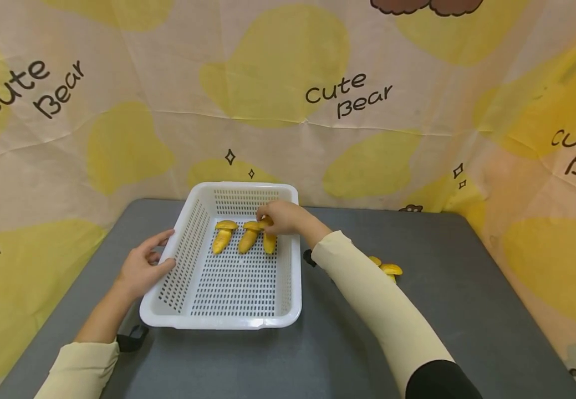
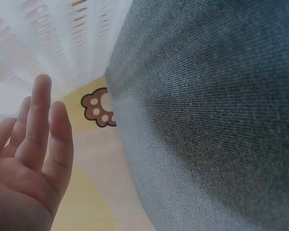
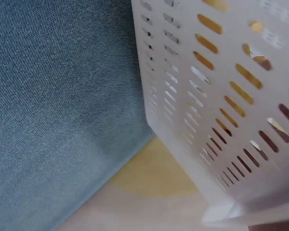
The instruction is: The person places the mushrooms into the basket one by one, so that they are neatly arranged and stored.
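Note:
A white slotted plastic basket (image 1: pixel 220 321) stands on the grey table. Inside lie yellow mushrooms with rounded caps: one at the left (image 1: pixel 222 240), one in the middle (image 1: pixel 248 241), and a third mushroom (image 1: pixel 269 244) at the right. My right hand (image 1: pixel 284 217) reaches over the right rim and pinches the third one by its cap, partly hiding it. At the left rim rests my left hand (image 1: pixel 140 269), thumb and forefinger touching the edge. In the left wrist view its fingers (image 2: pixel 40 113) are extended beside the slotted wall. Slots in the right wall (image 3: pixel 183 96) show yellow beyond.
More yellow mushrooms (image 1: pixel 391 270) lie on the table (image 1: pixel 447 310) right of the basket, partly covered by my right forearm. A patterned cloth (image 1: pixel 268 66) hangs behind the table's back edge and down its sides. Dark straps (image 1: pixel 132 338) sit at my wrists.

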`<control>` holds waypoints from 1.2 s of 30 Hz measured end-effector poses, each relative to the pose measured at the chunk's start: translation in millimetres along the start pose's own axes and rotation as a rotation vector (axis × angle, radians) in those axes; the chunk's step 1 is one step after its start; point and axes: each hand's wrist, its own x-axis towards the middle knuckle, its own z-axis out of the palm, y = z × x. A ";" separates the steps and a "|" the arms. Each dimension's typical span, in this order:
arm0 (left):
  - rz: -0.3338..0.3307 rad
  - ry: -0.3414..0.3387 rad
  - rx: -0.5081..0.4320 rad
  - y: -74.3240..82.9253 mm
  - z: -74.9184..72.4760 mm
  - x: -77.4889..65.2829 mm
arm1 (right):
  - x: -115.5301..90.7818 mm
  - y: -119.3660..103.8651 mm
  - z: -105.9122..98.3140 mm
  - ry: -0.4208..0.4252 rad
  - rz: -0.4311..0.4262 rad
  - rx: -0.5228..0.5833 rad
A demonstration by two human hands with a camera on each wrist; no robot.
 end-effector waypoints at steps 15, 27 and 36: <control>0.024 0.012 0.016 -1.9 1.5 -0.5 | 11.9 -4.1 10.9 -0.097 0.160 -0.164; 0.022 0.016 0.021 -2.1 2.2 1.5 | 15.8 -5.2 9.5 -0.131 0.203 -0.169; 0.019 0.019 0.014 -1.2 2.5 -0.2 | 17.0 -6.7 11.0 -0.132 0.240 -0.167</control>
